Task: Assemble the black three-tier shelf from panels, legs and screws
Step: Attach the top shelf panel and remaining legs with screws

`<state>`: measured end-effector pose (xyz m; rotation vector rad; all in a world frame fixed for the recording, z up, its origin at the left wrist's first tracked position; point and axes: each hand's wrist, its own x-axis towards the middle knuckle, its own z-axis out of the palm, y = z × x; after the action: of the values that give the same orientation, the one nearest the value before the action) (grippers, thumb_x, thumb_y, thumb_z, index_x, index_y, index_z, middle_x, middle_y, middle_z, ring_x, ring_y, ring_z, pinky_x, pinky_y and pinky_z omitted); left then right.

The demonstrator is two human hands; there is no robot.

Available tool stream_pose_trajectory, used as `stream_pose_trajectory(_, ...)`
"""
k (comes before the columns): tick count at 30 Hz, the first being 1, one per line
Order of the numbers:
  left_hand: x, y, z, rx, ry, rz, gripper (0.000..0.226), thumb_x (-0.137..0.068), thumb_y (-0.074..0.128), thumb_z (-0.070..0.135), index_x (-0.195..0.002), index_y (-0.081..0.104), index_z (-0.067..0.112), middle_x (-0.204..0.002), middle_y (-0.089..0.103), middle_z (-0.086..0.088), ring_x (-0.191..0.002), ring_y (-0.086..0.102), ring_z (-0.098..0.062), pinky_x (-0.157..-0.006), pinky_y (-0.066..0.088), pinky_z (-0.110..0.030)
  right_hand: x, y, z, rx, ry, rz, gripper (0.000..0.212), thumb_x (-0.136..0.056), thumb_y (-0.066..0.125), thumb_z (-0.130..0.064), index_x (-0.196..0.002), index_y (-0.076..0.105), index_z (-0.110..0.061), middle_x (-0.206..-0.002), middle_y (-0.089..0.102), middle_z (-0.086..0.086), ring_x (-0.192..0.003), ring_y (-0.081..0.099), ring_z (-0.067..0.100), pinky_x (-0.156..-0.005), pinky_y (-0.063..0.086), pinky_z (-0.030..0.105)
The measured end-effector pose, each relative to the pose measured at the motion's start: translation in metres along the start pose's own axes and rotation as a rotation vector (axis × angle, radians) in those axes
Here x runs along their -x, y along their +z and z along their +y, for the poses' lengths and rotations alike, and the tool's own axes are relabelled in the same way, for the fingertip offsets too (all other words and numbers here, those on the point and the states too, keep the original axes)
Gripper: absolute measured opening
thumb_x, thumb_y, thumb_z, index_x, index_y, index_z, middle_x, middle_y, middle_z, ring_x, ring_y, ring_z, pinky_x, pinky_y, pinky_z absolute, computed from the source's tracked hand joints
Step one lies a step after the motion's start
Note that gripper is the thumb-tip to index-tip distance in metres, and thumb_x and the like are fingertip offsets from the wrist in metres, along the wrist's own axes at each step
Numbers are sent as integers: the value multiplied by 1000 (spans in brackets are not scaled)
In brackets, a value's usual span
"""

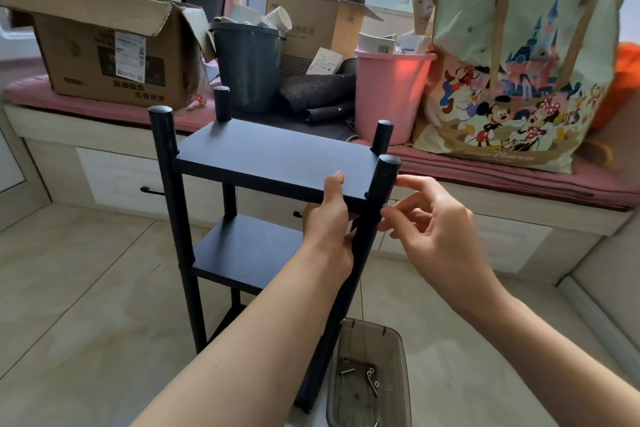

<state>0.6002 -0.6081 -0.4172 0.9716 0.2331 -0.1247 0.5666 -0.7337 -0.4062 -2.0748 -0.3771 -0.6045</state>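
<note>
Single head-mounted wide-angle view, aimed forward and down from close behind the shelf (273,163) — both forearms enter from the lower edge. The frame reaches the window bench (485,198) beyond and tiled floor (86,288) below; edges curve.

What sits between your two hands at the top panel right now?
In the head view, the near right leg stands between them: the left hand grips the top panel edge, the right hand pinches at the leg's outer side.
</note>
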Motion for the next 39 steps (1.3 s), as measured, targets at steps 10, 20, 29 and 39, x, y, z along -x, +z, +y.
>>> stream_pose_trajectory(10,1,1,1,14,-9,12,54,-98,52,52,-134,52,12,-114,71,-15,-88,68,-22,-64,51,-33,0,-4,0,-175,111,-66,30,-92,66,-12,-121,61,-15,-83,74,3,-77,74,12,-75,61,29)
stream_pose_trajectory(20,1,1,0,30,-1,-4,50,-97,54,51,-127,57,11,-95,74,-9,-73,72,-17,-65,54,-32,1,-3,-5,12,58,-37,28,-90,70,-13,-117,63,-17,-78,72,-3,-71,72,5,-73,60,26)
stream_pose_trajectory(29,2,2,1,75,7,-15,49,-98,56,46,-130,56,10,-102,72,-11,-83,70,-20,-65,53,-32,1,-5,-12,-3,146,-17,27,-88,72,-13,-114,64,-12,-78,74,0,-73,72,8,-75,60,32)
stream_pose_trajectory(39,1,0,0,69,14,-34,46,-97,56,47,-125,60,10,-87,74,-5,-74,70,-15,-65,53,-32,2,-8,-15,96,114,23,17,-82,79,-26,-80,68,-14,-64,70,-5,-62,68,5,-65,54,21)
